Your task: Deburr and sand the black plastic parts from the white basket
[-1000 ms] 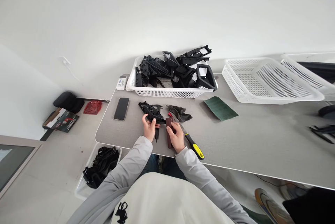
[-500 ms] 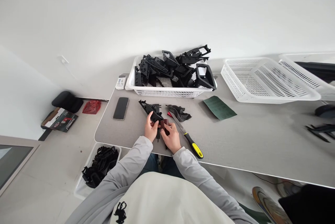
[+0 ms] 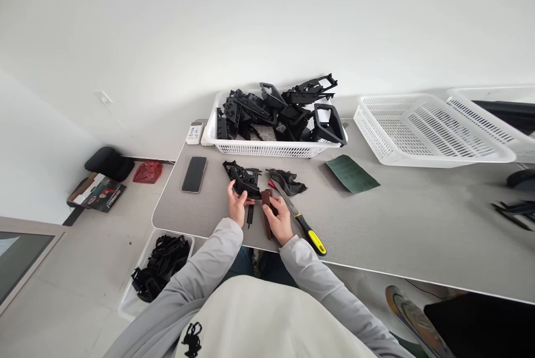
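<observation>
A black plastic part (image 3: 244,179) is gripped at its lower left side by my left hand (image 3: 237,206), above the grey table (image 3: 368,230). My right hand (image 3: 280,219) pinches a folded dark red-brown strip (image 3: 266,218), which lies just right of the black part. Below the part, between my hands, a narrow black piece (image 3: 249,216) points toward the table's front edge. A knife-like tool with a black and yellow handle (image 3: 313,238) rests right of my right hand. Its blade end reaches a crumpled black cloth (image 3: 288,182).
A white basket (image 3: 267,149) full of black parts stands at the back. White baskets (image 3: 434,157) are at the right. A green sheet (image 3: 352,174) and a phone (image 3: 194,174) lie on the table. Another bin (image 3: 125,296) of black parts is at the lower left.
My right hand has moved slightly right with the strip, which now hangs lower and clear of the black part. The black part has turned and shows more of its inner side.
</observation>
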{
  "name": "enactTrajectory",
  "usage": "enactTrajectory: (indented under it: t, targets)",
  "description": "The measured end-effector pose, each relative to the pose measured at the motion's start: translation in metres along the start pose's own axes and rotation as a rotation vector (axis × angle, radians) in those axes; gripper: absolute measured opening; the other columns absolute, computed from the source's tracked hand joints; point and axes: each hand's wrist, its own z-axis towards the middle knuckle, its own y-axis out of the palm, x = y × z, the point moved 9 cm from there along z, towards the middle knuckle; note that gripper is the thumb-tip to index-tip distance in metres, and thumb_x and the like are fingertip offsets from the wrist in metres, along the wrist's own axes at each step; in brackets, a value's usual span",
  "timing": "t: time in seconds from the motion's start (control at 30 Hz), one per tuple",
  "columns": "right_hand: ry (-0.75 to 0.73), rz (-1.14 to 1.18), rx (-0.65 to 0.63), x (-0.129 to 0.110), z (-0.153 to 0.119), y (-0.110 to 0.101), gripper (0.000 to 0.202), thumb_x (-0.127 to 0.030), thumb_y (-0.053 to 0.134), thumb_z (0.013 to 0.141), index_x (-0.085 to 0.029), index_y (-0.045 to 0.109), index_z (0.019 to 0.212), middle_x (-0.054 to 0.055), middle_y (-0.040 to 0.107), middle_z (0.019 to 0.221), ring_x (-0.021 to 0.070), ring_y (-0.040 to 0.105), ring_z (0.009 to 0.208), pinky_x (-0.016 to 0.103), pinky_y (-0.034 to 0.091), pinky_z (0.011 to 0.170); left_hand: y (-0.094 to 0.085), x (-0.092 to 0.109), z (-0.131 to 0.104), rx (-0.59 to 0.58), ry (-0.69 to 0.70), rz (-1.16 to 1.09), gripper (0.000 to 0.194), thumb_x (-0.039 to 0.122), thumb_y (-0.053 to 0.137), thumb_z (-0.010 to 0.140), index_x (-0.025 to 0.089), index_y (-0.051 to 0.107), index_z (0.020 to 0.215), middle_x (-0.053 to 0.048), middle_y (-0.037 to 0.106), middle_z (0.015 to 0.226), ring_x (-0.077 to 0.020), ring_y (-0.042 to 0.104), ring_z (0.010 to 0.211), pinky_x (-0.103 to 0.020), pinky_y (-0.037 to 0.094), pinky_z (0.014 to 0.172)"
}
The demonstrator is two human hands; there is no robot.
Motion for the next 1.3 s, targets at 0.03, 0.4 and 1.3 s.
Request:
enactTrajectory:
  t: [0.03, 0.4, 1.3]
  targets:
    - [0.011, 0.029, -0.009, 0.001, 0.001, 0.000, 0.022, -0.033, 0.056, 0.083, -0.019, 0.071, 0.092, 0.006, 0.057, 0.087, 0.0215, 0.057, 0.083, 0.038, 0.051, 0.078, -0.001, 0.002, -0.001, 0.015, 0.013, 0.014, 0.085, 0.050, 0.081, 0.060, 0.027, 0.036, 0.128, 0.001, 0.063, 0.084, -0.0112, 0.061, 0.055, -0.027, 0.054, 0.057]
    - [0.298, 0.506, -0.006, 0.023, -0.001, 0.007, 0.033, -0.050, 0.065, 0.076, -0.023, 0.071, 0.094, 0.008, 0.062, 0.096, 0.0248, 0.064, 0.085, 0.039, 0.059, 0.069, -0.003, 0.004, -0.001, 0.059, 0.036, 0.036, 0.088, 0.061, 0.079, 0.055, 0.023, 0.035, 0.120, 0.003, 0.062, 0.073, -0.0118, 0.060, 0.048, -0.028, 0.053, 0.052]
    - [-0.082, -0.090, -0.187, -0.016, -0.007, 0.019, 0.033, -0.032, 0.054, 0.086, -0.022, 0.070, 0.113, 0.012, 0.058, 0.107, 0.0249, 0.059, 0.102, 0.041, 0.050, 0.088, 0.004, 0.007, 0.001, -0.050, 0.087, 0.128, 0.108, 0.057, 0.077, 0.063, 0.021, 0.023, 0.149, -0.005, 0.068, 0.085, -0.0149, 0.065, 0.058, -0.029, 0.057, 0.057]
